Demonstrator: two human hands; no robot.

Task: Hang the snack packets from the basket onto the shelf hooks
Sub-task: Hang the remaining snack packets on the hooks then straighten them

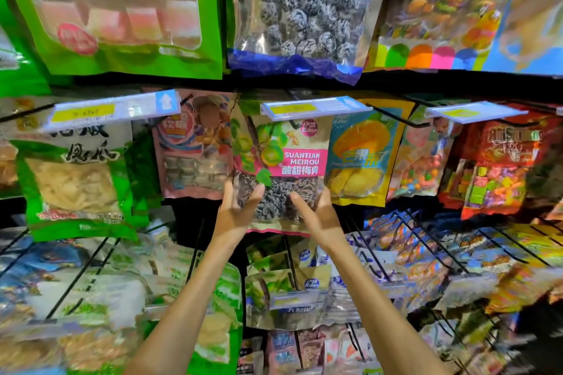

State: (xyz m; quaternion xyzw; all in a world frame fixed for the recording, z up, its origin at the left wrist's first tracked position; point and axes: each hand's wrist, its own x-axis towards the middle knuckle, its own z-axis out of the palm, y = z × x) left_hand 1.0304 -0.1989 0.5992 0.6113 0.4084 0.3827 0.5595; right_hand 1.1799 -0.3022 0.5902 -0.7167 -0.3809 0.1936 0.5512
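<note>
A plum snack packet (pixel 283 158), printed "SUANTIAN MEIROU" on a pink label with dark dried fruit showing through its clear window, hangs in the middle row under a price tag strip (pixel 307 108). My left hand (pixel 240 210) grips its lower left edge and my right hand (pixel 313 213) grips its lower right edge, thumbs on the front. The packet's top and the hook it hangs on are hidden behind the price tag strip. The basket is out of view.
Packets crowd both sides: a pink one (pixel 195 146) left, a mango one (pixel 359 155) right, a green one (pixel 73 186) far left. Above hang a green packet (pixel 122 9) and a prune bag (pixel 304 9). Black wire hooks (pixel 380 253) with more packets jut out below.
</note>
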